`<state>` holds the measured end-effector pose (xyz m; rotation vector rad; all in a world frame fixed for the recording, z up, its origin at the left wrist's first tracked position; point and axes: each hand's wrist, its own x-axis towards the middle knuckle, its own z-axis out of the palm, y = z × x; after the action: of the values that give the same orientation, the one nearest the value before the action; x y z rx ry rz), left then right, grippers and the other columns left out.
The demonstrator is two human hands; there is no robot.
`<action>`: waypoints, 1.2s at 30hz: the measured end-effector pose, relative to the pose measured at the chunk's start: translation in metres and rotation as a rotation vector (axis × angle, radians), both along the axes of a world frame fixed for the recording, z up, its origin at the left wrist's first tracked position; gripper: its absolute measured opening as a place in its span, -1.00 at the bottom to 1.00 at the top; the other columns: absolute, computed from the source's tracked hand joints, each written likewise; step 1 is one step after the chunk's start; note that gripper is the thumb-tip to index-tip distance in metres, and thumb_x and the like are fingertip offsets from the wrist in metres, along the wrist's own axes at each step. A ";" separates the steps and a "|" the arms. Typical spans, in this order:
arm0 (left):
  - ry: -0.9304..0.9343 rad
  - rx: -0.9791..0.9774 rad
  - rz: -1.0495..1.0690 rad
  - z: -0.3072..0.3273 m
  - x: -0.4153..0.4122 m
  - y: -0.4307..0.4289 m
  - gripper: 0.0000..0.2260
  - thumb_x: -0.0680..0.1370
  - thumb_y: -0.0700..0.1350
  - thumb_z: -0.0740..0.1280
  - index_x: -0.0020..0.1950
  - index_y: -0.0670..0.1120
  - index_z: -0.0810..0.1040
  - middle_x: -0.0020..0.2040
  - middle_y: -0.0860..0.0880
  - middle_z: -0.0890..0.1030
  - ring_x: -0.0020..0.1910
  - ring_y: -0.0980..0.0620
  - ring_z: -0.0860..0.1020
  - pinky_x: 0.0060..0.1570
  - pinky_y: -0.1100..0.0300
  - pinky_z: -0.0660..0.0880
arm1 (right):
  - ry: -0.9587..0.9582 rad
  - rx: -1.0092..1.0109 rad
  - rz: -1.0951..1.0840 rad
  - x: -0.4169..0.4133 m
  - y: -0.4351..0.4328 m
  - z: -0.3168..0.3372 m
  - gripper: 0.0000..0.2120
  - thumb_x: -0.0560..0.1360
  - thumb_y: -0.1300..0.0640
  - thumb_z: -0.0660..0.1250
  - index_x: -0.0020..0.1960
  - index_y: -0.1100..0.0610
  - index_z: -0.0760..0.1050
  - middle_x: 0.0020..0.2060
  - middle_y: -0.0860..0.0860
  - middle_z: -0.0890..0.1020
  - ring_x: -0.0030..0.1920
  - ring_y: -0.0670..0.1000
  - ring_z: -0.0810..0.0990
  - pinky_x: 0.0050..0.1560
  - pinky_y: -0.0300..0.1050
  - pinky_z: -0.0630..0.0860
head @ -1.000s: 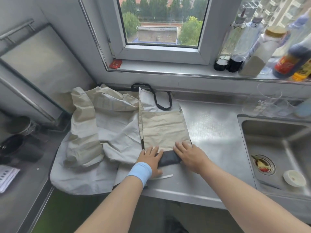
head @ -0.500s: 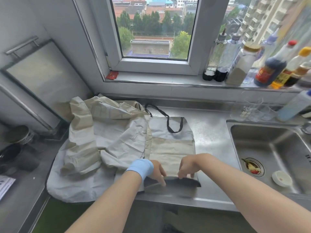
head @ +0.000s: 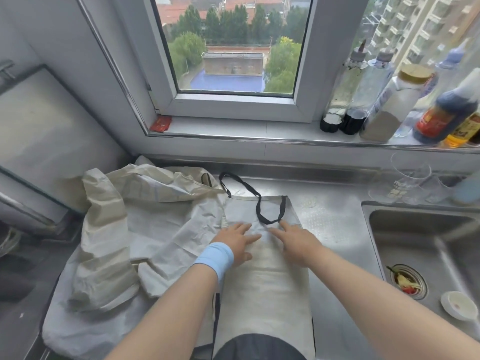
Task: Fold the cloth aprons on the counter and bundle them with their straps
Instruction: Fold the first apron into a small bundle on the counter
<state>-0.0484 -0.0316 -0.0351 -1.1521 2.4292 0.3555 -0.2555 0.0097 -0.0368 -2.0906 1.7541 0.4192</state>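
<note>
The apron (head: 265,294) lies flat on the table (head: 335,229) in front of me; it looks thin, soft and light. My left hand (head: 237,242) and right hand (head: 296,242) press on it, spread wide, holding nothing. I would pinch its far corners, by the black strap (head: 268,220).

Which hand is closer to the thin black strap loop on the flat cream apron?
The right hand: its fingertip lies beside the bottom of the black strap loop. The left hand rests flat on the cream apron, slightly further left.

Steel sink (head: 405,229), sauce bottles (head: 446,113) on windowsill (head: 259,132), 2 glasses (head: 407,178)
</note>
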 end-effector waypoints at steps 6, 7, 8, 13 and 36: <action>0.025 -0.038 0.016 -0.008 0.009 -0.043 -0.72 0.57 0.02 0.21 0.24 0.13 0.57 0.41 0.04 0.37 0.39 -0.05 0.29 0.31 0.05 0.24 | -0.003 -0.045 -0.049 -0.014 -0.068 -0.016 -0.15 0.45 0.37 0.12 0.60 -0.14 -0.10 0.60 0.02 -0.09 0.33 0.16 0.47 -0.12 -0.01 0.51; 0.070 -0.053 0.068 -0.006 0.007 -0.052 -0.73 0.56 0.01 0.22 0.23 0.11 0.58 0.41 0.04 0.38 0.39 -0.04 0.29 0.31 0.06 0.24 | -0.012 -0.041 -0.086 -0.016 -0.080 -0.019 -0.14 0.44 0.36 0.12 0.60 -0.10 -0.12 0.60 0.04 -0.09 0.22 0.18 0.54 -0.17 -0.03 0.47; 0.116 -0.073 0.124 -0.004 0.005 -0.060 -0.73 0.56 0.00 0.23 0.24 0.10 0.57 0.42 0.04 0.37 0.39 -0.03 0.28 0.32 0.06 0.24 | -0.018 -0.034 -0.114 -0.019 -0.089 -0.021 -0.15 0.44 0.35 0.12 0.61 -0.07 -0.14 0.60 0.05 -0.09 0.11 0.19 0.59 -0.20 -0.04 0.43; 0.070 -0.176 0.237 -0.008 -0.007 -0.095 -0.57 0.56 0.00 0.23 0.44 0.06 0.32 0.49 -0.01 0.24 0.46 -0.05 0.20 0.36 0.04 0.22 | 0.020 -0.056 -0.165 -0.030 -0.124 -0.027 -0.23 0.49 0.26 0.12 0.60 -0.04 -0.12 0.60 0.05 -0.06 0.09 0.19 0.55 -0.13 -0.03 0.44; 0.145 -0.164 0.176 -0.023 0.014 -0.029 -0.72 0.49 0.02 0.34 0.20 0.13 0.54 0.30 0.06 0.40 0.31 -0.04 0.33 0.24 0.10 0.23 | -0.253 -0.265 0.124 -0.005 -0.002 -0.039 -0.75 0.39 0.13 0.33 0.07 0.04 0.55 -0.05 0.03 0.53 -0.13 0.12 0.53 -0.27 -0.03 0.45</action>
<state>-0.0348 -0.0602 -0.0583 -1.4631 2.5267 0.3068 -0.2603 0.0077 -0.0758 -2.3227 1.6092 -0.0510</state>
